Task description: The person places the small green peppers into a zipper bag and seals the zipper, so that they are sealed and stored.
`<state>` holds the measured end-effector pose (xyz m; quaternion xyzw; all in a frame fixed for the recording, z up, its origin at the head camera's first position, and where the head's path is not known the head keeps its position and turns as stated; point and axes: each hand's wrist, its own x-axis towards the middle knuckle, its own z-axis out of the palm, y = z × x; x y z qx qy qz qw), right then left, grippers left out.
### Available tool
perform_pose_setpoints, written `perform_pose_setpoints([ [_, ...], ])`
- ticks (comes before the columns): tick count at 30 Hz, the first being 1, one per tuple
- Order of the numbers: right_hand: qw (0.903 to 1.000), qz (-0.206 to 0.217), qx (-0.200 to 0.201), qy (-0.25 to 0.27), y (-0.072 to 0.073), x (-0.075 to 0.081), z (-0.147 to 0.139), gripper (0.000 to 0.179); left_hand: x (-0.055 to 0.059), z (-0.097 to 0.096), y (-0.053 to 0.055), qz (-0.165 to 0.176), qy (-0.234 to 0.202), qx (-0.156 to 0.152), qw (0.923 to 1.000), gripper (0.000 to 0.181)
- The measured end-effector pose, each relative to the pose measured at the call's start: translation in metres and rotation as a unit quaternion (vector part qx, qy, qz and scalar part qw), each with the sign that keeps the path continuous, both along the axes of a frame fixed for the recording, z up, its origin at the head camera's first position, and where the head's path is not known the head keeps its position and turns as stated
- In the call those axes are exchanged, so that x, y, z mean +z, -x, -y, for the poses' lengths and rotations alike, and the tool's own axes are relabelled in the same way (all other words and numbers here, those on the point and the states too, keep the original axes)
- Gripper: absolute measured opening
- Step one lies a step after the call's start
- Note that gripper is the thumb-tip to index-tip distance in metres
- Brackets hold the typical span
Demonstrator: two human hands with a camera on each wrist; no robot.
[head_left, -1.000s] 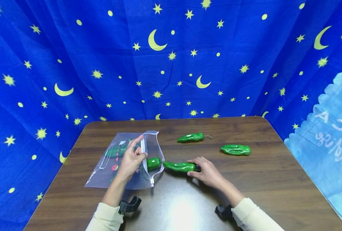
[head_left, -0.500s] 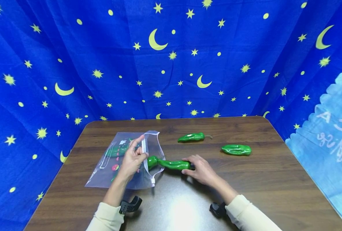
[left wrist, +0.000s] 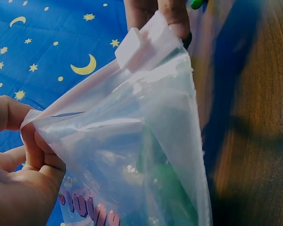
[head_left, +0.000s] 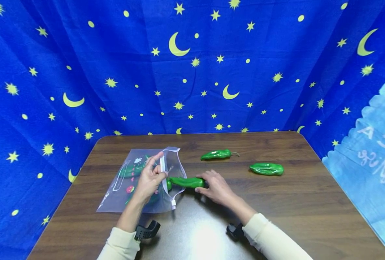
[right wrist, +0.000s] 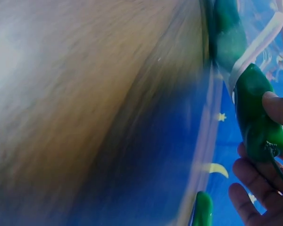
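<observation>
My left hand pinches the upper edge of a clear zip bag near its mouth and lifts it apart. In the left wrist view the bag shows its white slider and a green shape inside. My right hand grips a green pepper by its stem end; its pointed end reaches into the bag mouth. The right wrist view shows thumb and fingers around that pepper, its thin stem hanging by the palm. Another green pepper lies in the bag beyond it.
Two green peppers lie on the wooden table: one with a curled stem behind the right hand, and a stubbier pepper farther right. A blue star-and-moon cloth hangs behind and beside the table.
My right hand has moved left, pushing the held pepper from the bag's opening into its mouth. The pepper ahead of it has slid deeper. My left hand stays in place on the bag edge.
</observation>
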<state>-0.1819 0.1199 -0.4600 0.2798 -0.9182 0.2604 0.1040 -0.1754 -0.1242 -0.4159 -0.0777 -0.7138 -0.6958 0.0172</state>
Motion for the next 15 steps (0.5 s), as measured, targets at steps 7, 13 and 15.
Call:
perform_pose_setpoints([
  [7, 0.9994, -0.028, 0.002, -0.021, 0.002, 0.003, 0.012, 0.044, 0.001, 0.000, 0.000, 0.001, 0.002, -0.006, 1.0000, 0.071],
  [13, 0.9988, -0.039, 0.001, -0.030, 0.004, 0.004, 0.019, 0.043, 0.001, 0.000, 0.000, -0.003, 0.003, -0.009, 1.0000, 0.070],
  [15, 0.9987, -0.038, -0.001, -0.035, 0.006, 0.004, 0.021, 0.043, 0.001, -0.001, 0.001, -0.004, 0.002, -0.009, 0.9999, 0.070],
])
